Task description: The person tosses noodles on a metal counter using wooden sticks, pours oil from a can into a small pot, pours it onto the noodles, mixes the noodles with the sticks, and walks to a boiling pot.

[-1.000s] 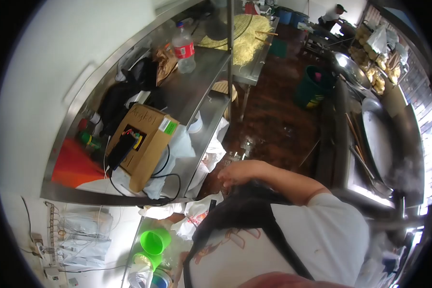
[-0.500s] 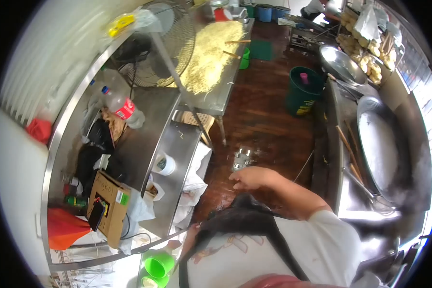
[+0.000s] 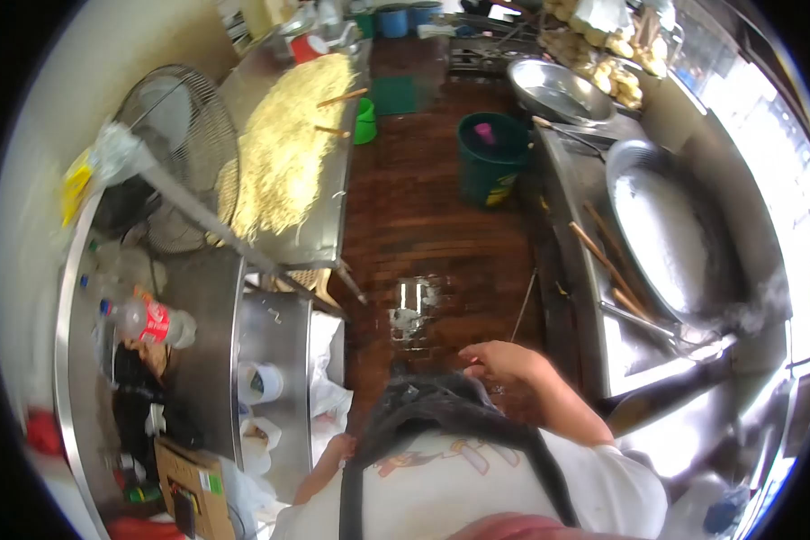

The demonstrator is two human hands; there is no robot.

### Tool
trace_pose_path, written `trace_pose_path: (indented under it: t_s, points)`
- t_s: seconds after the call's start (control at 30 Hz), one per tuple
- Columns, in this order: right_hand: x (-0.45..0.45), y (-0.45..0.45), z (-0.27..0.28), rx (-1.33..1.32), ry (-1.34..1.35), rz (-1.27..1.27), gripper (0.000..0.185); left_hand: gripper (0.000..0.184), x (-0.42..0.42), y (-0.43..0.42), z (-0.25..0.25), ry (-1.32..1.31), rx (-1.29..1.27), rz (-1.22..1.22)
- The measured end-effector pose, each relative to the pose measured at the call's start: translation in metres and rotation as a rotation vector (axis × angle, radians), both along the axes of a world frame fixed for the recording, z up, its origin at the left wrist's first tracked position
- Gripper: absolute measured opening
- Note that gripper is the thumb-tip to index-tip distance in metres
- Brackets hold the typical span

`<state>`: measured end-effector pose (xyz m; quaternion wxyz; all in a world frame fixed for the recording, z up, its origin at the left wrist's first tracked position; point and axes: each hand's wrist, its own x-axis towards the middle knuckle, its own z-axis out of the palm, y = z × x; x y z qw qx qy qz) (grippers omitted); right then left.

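Note:
My right hand [image 3: 504, 362] hangs in front of my body, above the black apron [image 3: 450, 414] and the wet floor. Its fingers are loosely bent and a little apart, and nothing shows in them. Down at my left side, my left hand [image 3: 339, 447] is beside the apron's edge, close to the shelf with white plastic bags [image 3: 329, 405]. Its fingers are small and partly hidden, so their grip cannot be made out.
Yellow noodles [image 3: 288, 148] cover a steel table [image 3: 319, 229] ahead left, behind a fan [image 3: 175, 148]. A dark green bin [image 3: 477, 175] stands on the brown floor [image 3: 400, 202]. Along the right are a large wok [image 3: 661, 225], a metal pan [image 3: 558, 90] and wooden sticks [image 3: 603, 261].
The view has turned right and shifted, so the noodle table and fan sit further left. My left hand has come more into sight, and my right hand remains in front of me.

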<state>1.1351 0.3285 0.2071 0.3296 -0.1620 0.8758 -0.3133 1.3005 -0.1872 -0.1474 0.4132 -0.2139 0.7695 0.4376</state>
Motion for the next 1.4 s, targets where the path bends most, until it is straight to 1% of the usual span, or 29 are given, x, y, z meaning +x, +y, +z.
trace_pose_path:
  t_s: [0.1,0.17,0.2,0.23,0.27,0.3,0.33,0.4,0.43,0.47,0.5,0.57,0.63,0.7,0.73,0.83,0.87,0.97,1.03,1.13,1.23,1.37,1.4]
  points:
    - [-0.025,0.002,0.016,0.044,0.0,-0.077,0.05,0.014,-0.047,-0.005,-0.024,0.014,0.035,-0.095]
    - [-0.043,-0.004,0.01,0.036,0.034,-0.091,0.05,0.012,-0.091,-0.01,-0.041,0.144,0.056,-0.259]
    - [-0.056,-0.006,-0.003,0.02,0.074,-0.087,0.049,0.011,-0.118,-0.012,-0.048,0.278,0.068,-0.414]
    - [-0.066,-0.007,-0.009,0.009,0.116,-0.086,0.049,0.01,-0.148,-0.012,-0.053,0.519,0.06,-0.658]
    - [-0.075,-0.013,0.0,0.027,0.081,-0.089,0.049,0.01,-0.176,-0.01,-0.056,0.744,0.046,-0.868]
    - [-0.089,-0.019,0.015,0.044,0.048,-0.099,0.05,0.009,-0.206,-0.003,-0.055,0.927,0.039,-1.002]
    - [-0.101,-0.023,0.025,0.054,0.016,-0.113,0.051,0.009,-0.239,0.006,-0.047,0.959,0.117,-1.07]
    - [-0.117,-0.024,0.028,0.044,-0.016,-0.26,0.051,0.012,-0.295,0.015,-0.044,1.012,0.285,-1.203]
    - [-0.125,-0.023,0.03,0.037,-0.034,-0.321,0.051,0.013,-0.316,0.019,-0.038,0.566,0.398,-1.012]
    - [-0.131,-0.023,0.051,0.106,0.047,-0.277,0.052,0.015,-0.34,0.013,-0.05,0.096,0.523,-0.575]
    - [-0.132,-0.02,0.054,0.092,0.061,-0.322,0.052,0.017,-0.365,0.016,-0.038,-0.175,0.495,-0.171]
    - [-0.131,-0.012,0.056,0.068,0.09,-0.386,0.052,0.012,-0.411,0.022,-0.002,-0.332,0.679,0.089]
    - [-0.134,-0.001,0.026,0.087,0.028,-0.398,0.053,0.012,-0.449,0.035,0.01,-0.288,0.641,0.093]
    - [-0.136,0.012,0.013,0.068,0.014,-0.423,0.053,0.021,-0.479,0.062,0.008,-0.05,0.394,-0.162]
    - [-0.139,0.017,0.015,0.084,-0.012,-0.44,0.053,0.032,-0.497,0.073,0.004,-0.218,0.405,0.03]
    - [-0.159,0.038,0.02,0.076,-0.043,-0.482,0.053,0.026,-0.516,0.103,-0.001,-0.1,0.511,-0.132]
    - [-0.167,0.048,0.016,0.066,-0.017,-0.491,0.052,0.018,-0.527,0.112,0.001,-0.179,0.604,-0.218]
    - [-0.189,0.09,0.01,0.054,0.047,-0.546,0.051,0.009,-0.516,0.152,-0.02,-0.031,0.416,-0.195]
    - [-0.206,0.121,0.02,0.048,0.052,-0.576,0.051,0.007,-0.529,0.168,-0.015,-0.007,0.287,-0.331]
    - [-0.229,0.178,0.012,0.01,0.123,-0.629,0.051,0.004,-0.553,0.201,-0.002,-0.021,0.197,-0.447]
    - [-0.25,0.229,0.022,0.063,0.136,-0.628,0.05,0.002,-0.585,0.241,0.017,-0.035,0.209,-0.424]
    - [-0.28,0.291,0.024,0.062,0.086,-0.569,0.051,0.004,-0.631,0.296,0.052,-0.105,0.382,-0.236]
    - [-0.286,0.304,0.016,0.087,0.132,-0.558,0.051,0.005,-0.639,0.309,0.061,-0.131,0.434,-0.193]
